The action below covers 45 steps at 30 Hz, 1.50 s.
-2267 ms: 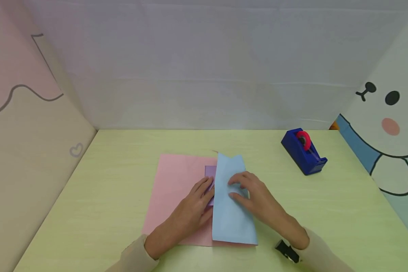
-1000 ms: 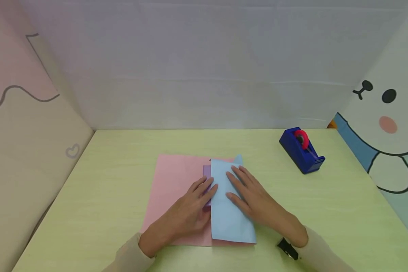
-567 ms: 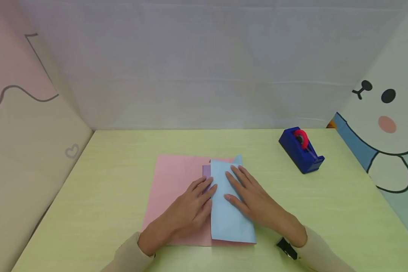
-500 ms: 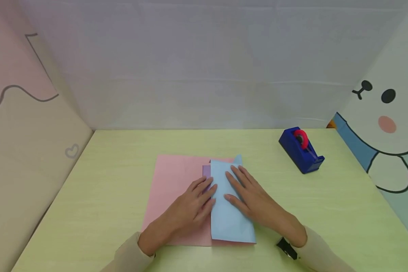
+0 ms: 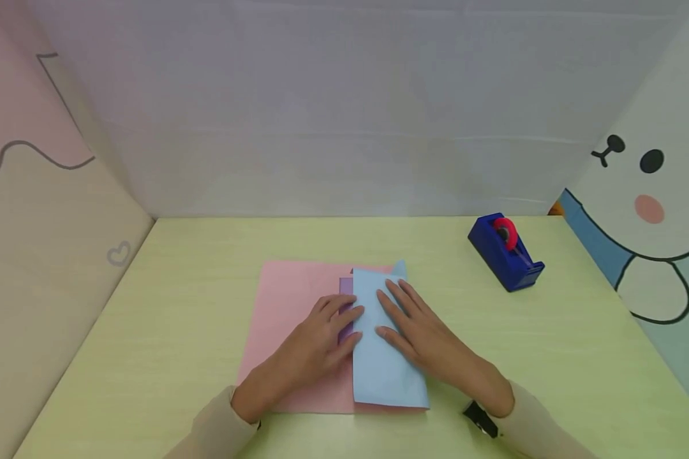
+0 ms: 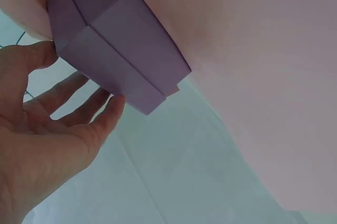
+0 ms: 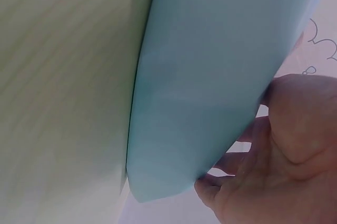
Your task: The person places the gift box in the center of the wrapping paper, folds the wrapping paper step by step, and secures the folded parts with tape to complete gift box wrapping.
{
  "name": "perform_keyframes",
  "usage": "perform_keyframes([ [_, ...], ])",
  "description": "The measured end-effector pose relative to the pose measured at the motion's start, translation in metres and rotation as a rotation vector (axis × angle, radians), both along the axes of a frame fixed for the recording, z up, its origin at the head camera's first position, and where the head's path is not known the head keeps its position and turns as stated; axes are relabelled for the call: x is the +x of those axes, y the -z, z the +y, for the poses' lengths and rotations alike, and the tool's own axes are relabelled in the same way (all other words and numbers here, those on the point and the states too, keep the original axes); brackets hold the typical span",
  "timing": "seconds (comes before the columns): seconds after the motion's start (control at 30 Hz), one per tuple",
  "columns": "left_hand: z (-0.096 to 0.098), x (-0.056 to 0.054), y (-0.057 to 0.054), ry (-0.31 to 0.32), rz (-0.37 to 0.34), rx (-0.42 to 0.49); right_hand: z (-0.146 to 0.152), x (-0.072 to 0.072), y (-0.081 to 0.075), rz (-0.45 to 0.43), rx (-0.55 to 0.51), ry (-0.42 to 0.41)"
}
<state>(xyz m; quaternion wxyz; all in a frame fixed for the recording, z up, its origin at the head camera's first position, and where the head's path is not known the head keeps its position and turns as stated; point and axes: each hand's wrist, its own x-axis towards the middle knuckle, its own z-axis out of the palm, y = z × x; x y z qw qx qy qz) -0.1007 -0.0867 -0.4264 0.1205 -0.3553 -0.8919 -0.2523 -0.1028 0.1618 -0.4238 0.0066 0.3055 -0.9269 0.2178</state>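
A sheet of paper, pink on one face (image 5: 289,287), lies on the table with its right part folded over. That folded flap shows a light blue face (image 5: 381,379) and covers most of a small purple box (image 5: 346,289). In the left wrist view the purple box (image 6: 113,42) has creased, flat sides. My left hand (image 5: 310,350) rests beside the box, its fingertips and thumb touching the flap's left edge. My right hand (image 5: 430,338) lies with fingers spread on the blue flap. In the right wrist view, the flap (image 7: 195,76) bulges beside my right hand (image 7: 295,145).
A blue tape dispenser (image 5: 502,255) with a red-cored roll stands at the back right of the pale table (image 5: 207,306). A white wall (image 5: 344,115) closes off the back, with printed panels on both sides. A black strap piece (image 5: 480,419) hangs at my right wrist.
My right hand has pressed the raised blue flap down over the box, its fingers flattening on it. My left fingers, earlier behind the flap's edge, now touch it from above.
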Motion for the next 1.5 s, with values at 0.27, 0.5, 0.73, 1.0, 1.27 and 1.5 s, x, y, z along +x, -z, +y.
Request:
perform_keyframes([
  [0.27, 0.001, -0.017, -0.012, -0.087, -0.161, -0.002, 0.000, 0.000, 0.000, -0.004, -0.007, 0.001],
  [0.5, 0.000, -0.036, -0.017, -0.112, -0.331, 0.031, 0.000, 0.001, 0.000, -0.002, -0.007, -0.006],
  [0.73, 0.002, -0.061, -0.014, -0.040, -0.416, 0.114, -0.001, 0.001, 0.000, 0.000, -0.015, -0.006],
  [1.0, 0.008, -0.082, -0.011, 0.025, -0.629, 0.210, -0.002, 0.000, 0.000, 0.003, -0.042, -0.013],
  [1.27, 0.017, -0.097, -0.012, -0.021, -0.743, 0.341, -0.001, 0.000, 0.000, -0.013, -0.040, -0.008],
  [1.5, 0.024, -0.108, -0.012, -0.134, -0.772, 0.460, -0.001, 0.000, 0.001, 0.014, -0.054, -0.014],
])
